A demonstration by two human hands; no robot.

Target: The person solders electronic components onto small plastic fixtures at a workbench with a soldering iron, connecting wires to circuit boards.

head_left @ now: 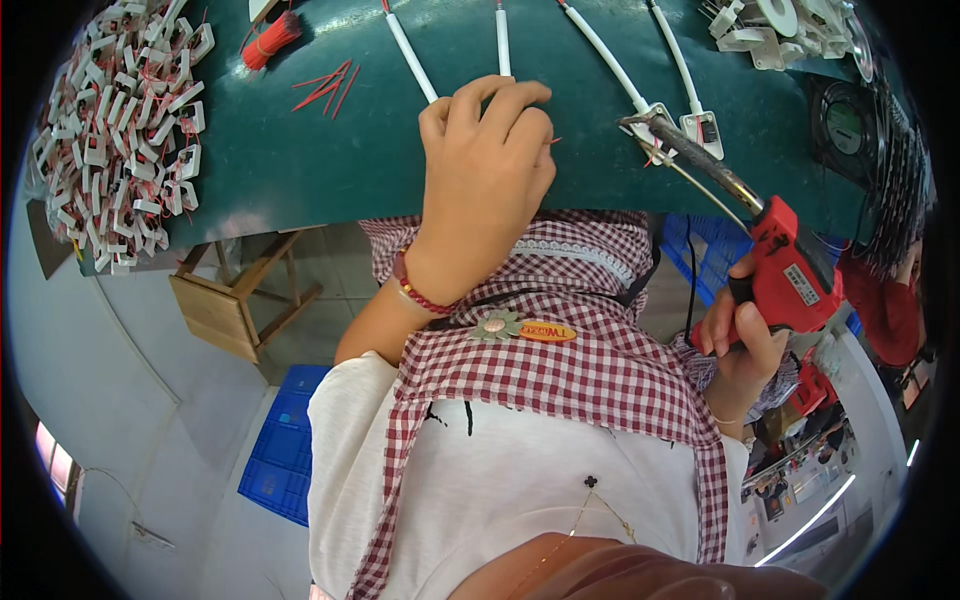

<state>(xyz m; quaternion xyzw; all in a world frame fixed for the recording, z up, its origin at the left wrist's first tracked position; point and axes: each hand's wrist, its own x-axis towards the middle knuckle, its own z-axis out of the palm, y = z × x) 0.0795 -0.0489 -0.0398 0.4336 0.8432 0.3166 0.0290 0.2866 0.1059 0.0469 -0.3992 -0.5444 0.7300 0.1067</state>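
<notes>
My left hand (490,150) rests on the green work surface with its fingers bent. Two white cables (410,55) run from the far edge to its fingertips; what lies beneath the fingers is hidden, though a short red wire end pokes out at their right. My right hand (745,335) is wrapped around the grip of a red soldering gun (793,270). Its dark tip and a thin metal tube reach left, over a small white housing (655,135) on the end of another white cable. A similar housing (702,132) with a dark part inside lies just right of it.
A heap of white housings with red wires (120,130) covers the far left. Nearby lie a bundle of red wires (271,40) and several loose red pieces (328,85). White plastic parts (765,30) and a black fan-like device (845,118) are at the right.
</notes>
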